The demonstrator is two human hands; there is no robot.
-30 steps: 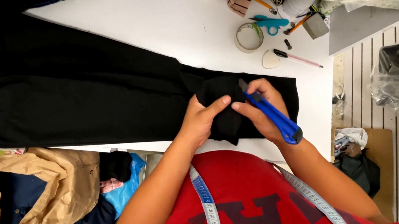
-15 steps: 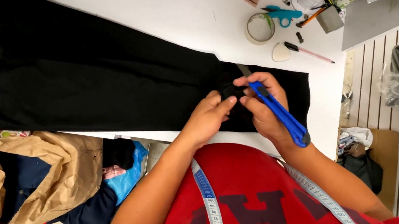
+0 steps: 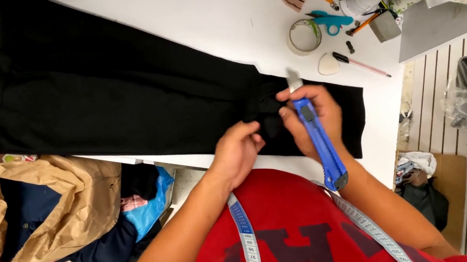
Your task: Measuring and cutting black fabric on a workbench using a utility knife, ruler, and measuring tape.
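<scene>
- Garment: black trousers (image 3: 113, 101) spread flat across the white bench (image 3: 213, 13), running from the far left corner down to the near right edge, where the hem end lies.
- I see the right hand (image 3: 314, 117) at that hem end, grip wrapped around a blue utility knife (image 3: 320, 144); the blade tip points away from the body, over the cloth, and the handle's back end overhangs the near edge.
- Left hand (image 3: 240, 149) just beside it, fingers pressed together pinching a fold of the black cloth.
- Tape measure (image 3: 245, 238) draped around the neck, over a red shirt.
- Far right corner of the bench: roll of tape (image 3: 304, 36), teal scissors (image 3: 329, 21), chalk piece (image 3: 328, 64), pen (image 3: 359, 64).
- On the floor by the bench's near left edge: brown paper bag (image 3: 62, 212) with dark clothing inside.
</scene>
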